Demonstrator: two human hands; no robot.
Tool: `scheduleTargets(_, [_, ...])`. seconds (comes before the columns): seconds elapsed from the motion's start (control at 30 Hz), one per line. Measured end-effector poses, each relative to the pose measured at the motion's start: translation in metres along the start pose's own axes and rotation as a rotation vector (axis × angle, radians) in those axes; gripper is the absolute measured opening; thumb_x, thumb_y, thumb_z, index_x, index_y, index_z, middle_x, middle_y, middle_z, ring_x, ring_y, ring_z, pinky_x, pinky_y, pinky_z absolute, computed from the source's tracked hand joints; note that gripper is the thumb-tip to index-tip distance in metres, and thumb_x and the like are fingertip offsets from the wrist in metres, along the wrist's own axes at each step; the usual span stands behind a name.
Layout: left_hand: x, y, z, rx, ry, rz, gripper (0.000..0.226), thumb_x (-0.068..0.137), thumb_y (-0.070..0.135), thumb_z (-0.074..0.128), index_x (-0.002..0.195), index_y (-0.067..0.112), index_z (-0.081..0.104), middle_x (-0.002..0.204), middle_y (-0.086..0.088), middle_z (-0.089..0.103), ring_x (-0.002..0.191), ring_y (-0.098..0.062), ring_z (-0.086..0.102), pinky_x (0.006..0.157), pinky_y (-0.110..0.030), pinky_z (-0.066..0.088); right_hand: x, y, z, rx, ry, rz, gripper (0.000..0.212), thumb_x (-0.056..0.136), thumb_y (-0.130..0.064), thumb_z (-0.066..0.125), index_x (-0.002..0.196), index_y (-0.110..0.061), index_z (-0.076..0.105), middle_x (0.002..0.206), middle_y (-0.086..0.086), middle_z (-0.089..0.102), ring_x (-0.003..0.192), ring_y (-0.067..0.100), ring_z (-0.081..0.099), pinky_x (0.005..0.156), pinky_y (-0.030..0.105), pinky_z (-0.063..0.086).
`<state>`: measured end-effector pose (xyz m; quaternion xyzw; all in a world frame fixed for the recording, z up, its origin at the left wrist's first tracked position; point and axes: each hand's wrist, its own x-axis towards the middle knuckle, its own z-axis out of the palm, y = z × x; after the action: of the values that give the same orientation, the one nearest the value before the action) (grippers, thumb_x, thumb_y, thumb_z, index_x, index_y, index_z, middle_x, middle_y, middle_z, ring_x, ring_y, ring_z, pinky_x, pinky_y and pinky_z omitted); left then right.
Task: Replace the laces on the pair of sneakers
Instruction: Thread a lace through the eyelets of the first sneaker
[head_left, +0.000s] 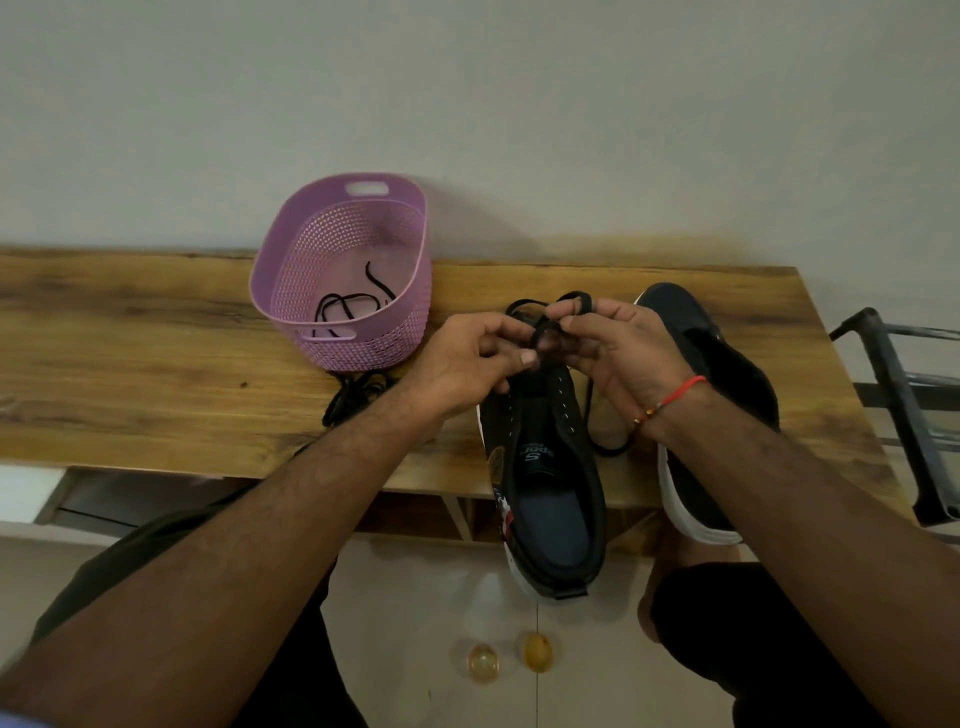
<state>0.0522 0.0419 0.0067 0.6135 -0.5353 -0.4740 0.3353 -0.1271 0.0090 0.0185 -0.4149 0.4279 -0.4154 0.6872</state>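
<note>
left hand (470, 364): was pinching a black lace (550, 319) between thumb and fingers, right over the front of the near sneaker (545, 467).
right hand (618, 348): fingers curled around the same lace, holding a loop of it up next to my left. Both hands were basically touching each other.
near sneaker: sat toe-away on the worktop (156, 338) with its heel hanging off the front edge. The eyelet rows I could see looked bare, no lace crossing them.
other sneaker (711, 395): just to the right, mostly hidden under my right wrist, so can't say if it was laced or not.
lace: bunched and looped in my fingers, with one stretch trailing down to the worktop between the two shoes.
pink basket (343, 270): back left by the wall, a loose black lace (348, 306) lying in it. Another dark tangle (358, 392) sat on the worktop just in front of it.
step: my guess, sorting the lace out before threading the near sneaker.
next move: I'd have to find a free tip and line it up with the eyelets nearest the toe. Fiddly, since black on black made the holes hard to spot.
</note>
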Motion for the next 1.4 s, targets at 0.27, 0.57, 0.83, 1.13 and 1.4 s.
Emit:
scheduleTargets(0.27, [0.001,0.005,-0.017,0.051,0.366,0.031,0.017,0.086,0.02,0.079,0.101,0.016,0.073,0.085,0.004,0.077,0.052,0.008,0.058,0.047,-0.008,0.041,0.011,0.0,-0.017,-0.271,0.311,0.027,0.033,0.094,-0.04,0.064,0.103,-0.008,0.067,0.091,0.007,0.066,0.081,0.019,0.065,0.08,0.032,0.061])
scheduleTargets(0.57, [-0.002,0.006,-0.002,0.245,0.247,0.114,0.01,0.087,0.03,0.077,0.096,0.027,0.076,0.081,0.014,0.072,0.066,0.013,0.062,0.055,-0.01,0.047,0.005,0.01,-0.002,-0.893,-0.085,-0.321,0.028,0.09,-0.031,0.071,0.117,-0.021,0.073,0.113,-0.007,0.072,0.111,0.006,0.063,0.1,0.036,0.051])
scheduleTargets(0.83, [-0.012,0.003,0.004,0.525,0.122,-0.167,0.046,0.082,0.06,0.074,0.106,0.027,0.053,0.097,0.008,0.059,0.082,-0.004,0.057,0.057,-0.024,0.04,0.005,0.017,-0.009,-1.014,-0.102,-0.323,0.013,0.091,-0.023,0.07,0.104,-0.02,0.074,0.098,-0.009,0.071,0.096,0.005,0.064,0.09,0.03,0.055])
scheduleTargets(1.13, [-0.014,0.007,-0.021,0.239,-0.055,-0.353,0.01,0.099,0.028,0.064,0.105,0.025,0.071,0.105,0.003,0.071,0.085,-0.011,0.074,0.051,-0.025,0.057,0.008,0.034,-0.004,-1.127,-0.157,-0.335,0.01,0.091,-0.027,0.069,0.1,-0.028,0.071,0.1,-0.014,0.067,0.097,0.004,0.059,0.087,0.023,0.048])
scheduleTargets(1.4, [-0.016,0.01,-0.03,0.115,-0.109,-0.427,0.012,0.099,0.021,0.064,0.107,0.024,0.072,0.104,0.004,0.075,0.078,-0.006,0.075,0.058,-0.026,0.054,0.007,0.038,0.002,-1.14,-0.173,-0.345,0.01,0.091,-0.026,0.069,0.101,-0.025,0.072,0.101,-0.013,0.067,0.098,0.004,0.059,0.087,0.021,0.046])
